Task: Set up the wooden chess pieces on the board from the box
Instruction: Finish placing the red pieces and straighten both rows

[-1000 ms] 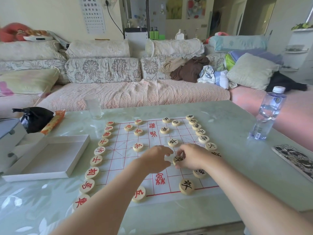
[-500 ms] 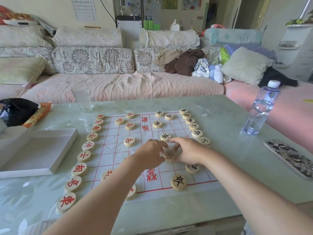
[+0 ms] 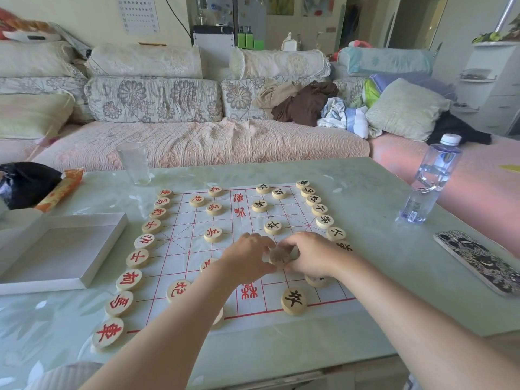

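Note:
A white paper board (image 3: 185, 249) with red grid lines lies on the table. Round wooden pieces stand on it: red-lettered ones down the left edge (image 3: 107, 332) and black-lettered ones down the right edge (image 3: 324, 221). Over the board's near middle, my left hand (image 3: 247, 256) and my right hand (image 3: 312, 256) meet around one blurred wooden piece (image 3: 279, 257), lifted and tilted between their fingertips. A black-lettered piece (image 3: 293, 300) sits just in front of them. The open white box (image 3: 60, 251) lies left of the board, with no pieces visible inside.
A clear glass (image 3: 133, 163) stands at the table's far edge. On the right are a water bottle (image 3: 430, 180) and a patterned phone (image 3: 481, 261). At far left lie a black bag (image 3: 26, 182) and an orange packet (image 3: 60, 190). A sofa runs behind the table.
The piece under my right fingers has come off the board and now hangs tilted between both hands. The camera has tipped down and shifted slightly.

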A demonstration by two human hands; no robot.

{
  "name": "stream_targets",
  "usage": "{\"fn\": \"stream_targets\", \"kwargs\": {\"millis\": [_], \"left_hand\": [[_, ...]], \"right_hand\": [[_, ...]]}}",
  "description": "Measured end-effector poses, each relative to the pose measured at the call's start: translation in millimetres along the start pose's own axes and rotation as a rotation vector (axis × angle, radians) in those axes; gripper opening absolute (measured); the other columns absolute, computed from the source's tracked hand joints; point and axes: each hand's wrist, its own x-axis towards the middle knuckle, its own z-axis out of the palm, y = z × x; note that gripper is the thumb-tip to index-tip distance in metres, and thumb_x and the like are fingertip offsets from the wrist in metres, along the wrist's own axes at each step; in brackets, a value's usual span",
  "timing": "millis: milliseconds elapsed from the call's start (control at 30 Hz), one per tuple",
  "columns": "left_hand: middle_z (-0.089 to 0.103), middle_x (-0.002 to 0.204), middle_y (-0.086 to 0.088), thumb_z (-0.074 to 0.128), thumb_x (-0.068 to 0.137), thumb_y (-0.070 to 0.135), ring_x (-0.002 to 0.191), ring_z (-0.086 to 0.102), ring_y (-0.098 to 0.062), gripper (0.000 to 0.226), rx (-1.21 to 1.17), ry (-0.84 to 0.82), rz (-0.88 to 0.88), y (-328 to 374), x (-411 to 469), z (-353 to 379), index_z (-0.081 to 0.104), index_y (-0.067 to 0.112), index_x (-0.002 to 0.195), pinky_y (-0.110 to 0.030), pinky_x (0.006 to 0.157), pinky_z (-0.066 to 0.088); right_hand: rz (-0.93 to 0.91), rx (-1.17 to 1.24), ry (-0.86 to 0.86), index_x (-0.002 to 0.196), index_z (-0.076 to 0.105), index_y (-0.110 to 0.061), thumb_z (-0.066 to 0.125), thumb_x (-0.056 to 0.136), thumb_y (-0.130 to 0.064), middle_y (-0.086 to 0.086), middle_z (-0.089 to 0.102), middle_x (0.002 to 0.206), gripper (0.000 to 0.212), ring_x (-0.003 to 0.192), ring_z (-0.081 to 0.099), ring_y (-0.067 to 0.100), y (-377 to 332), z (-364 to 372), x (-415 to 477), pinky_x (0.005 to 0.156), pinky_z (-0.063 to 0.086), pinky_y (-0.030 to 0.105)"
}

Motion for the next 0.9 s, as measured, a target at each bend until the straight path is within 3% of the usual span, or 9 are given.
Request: {"fn": "stream_targets", "kwargs": {"millis": [233, 333, 467, 567, 667, 733, 900], "left_hand": [[0.063, 0.113, 0.008, 0.072, 0.077, 0.043, 0.102, 0.055, -0.014, 0.047, -0.029, -0.023, -0.039, -1, 1, 1, 0.06, 0.03, 0.121, -0.038, 0.087, 0.052], [0.064, 0.114, 0.011, 0.073, 0.078, 0.04, 0.1, 0.054, -0.012, 0.055, -0.045, -0.023, -0.05, -1, -3, -1, 0.055, 0.028, 0.128, -0.033, 0.085, 0.051], [0.061, 0.119, 0.009, 0.073, 0.08, 0.034, 0.105, 0.053, -0.014, 0.061, -0.03, -0.017, -0.037, 3, -10, -7, 0.048, 0.027, 0.136, -0.031, 0.087, 0.048], [0.059, 0.115, 0.008, 0.073, 0.081, 0.032, 0.099, 0.052, -0.012, 0.055, -0.026, 0.024, -0.015, 9, -16, -12, 0.051, 0.028, 0.131, -0.03, 0.084, 0.048], [0.058, 0.103, 0.01, 0.072, 0.082, 0.029, 0.09, 0.054, -0.011, 0.038, -0.046, 0.044, 0.005, 15, -28, -14, 0.058, 0.026, 0.117, -0.025, 0.077, 0.048], [0.058, 0.098, 0.011, 0.071, 0.082, 0.027, 0.086, 0.055, -0.01, 0.028, -0.054, 0.021, 0.025, 19, -36, -12, 0.061, 0.026, 0.108, -0.024, 0.075, 0.048], [0.058, 0.089, 0.018, 0.069, 0.083, 0.031, 0.083, 0.057, -0.006, 0.017, -0.016, -0.015, 0.053, 29, -57, -8, 0.064, 0.03, 0.099, -0.024, 0.075, 0.05]], "right_hand": [[-0.031, -0.003, -0.007, 0.11, 0.069, -0.036, 0.07, 0.082, -0.034, -0.013, 0.065, 0.106, 0.028, 0.099, 0.061, 0.013, -3, 0, -1, 0.086, 0.052, 0.031], [-0.031, -0.033, -0.01, 0.119, 0.065, -0.032, 0.07, 0.082, -0.032, -0.009, 0.063, 0.115, 0.037, 0.106, 0.059, 0.016, -4, -3, -3, 0.091, 0.051, 0.035], [-0.038, -0.039, 0.034, 0.132, 0.057, -0.031, 0.068, 0.084, -0.032, -0.011, 0.056, 0.124, 0.049, 0.113, 0.055, 0.013, -3, -8, -10, 0.095, 0.046, 0.03], [-0.05, -0.032, 0.052, 0.121, 0.062, -0.034, 0.065, 0.086, -0.035, -0.013, 0.058, 0.118, 0.036, 0.109, 0.055, 0.011, -2, -10, -22, 0.094, 0.046, 0.029], [-0.045, 0.028, 0.045, 0.106, 0.068, -0.036, 0.063, 0.084, -0.035, -0.017, 0.065, 0.106, 0.022, 0.097, 0.06, 0.008, -2, -11, -38, 0.083, 0.049, 0.024], [-0.044, 0.012, 0.016, 0.097, 0.069, -0.038, 0.067, 0.078, -0.042, -0.018, 0.066, 0.097, 0.019, 0.091, 0.062, 0.007, -3, -10, -48, 0.079, 0.051, 0.024], [-0.036, -0.313, 0.067, 0.094, 0.066, -0.035, 0.064, 0.058, -0.076, -0.014, 0.065, 0.09, 0.055, 0.089, 0.061, 0.011, -17, 1, -68, 0.074, 0.047, 0.028]]}}
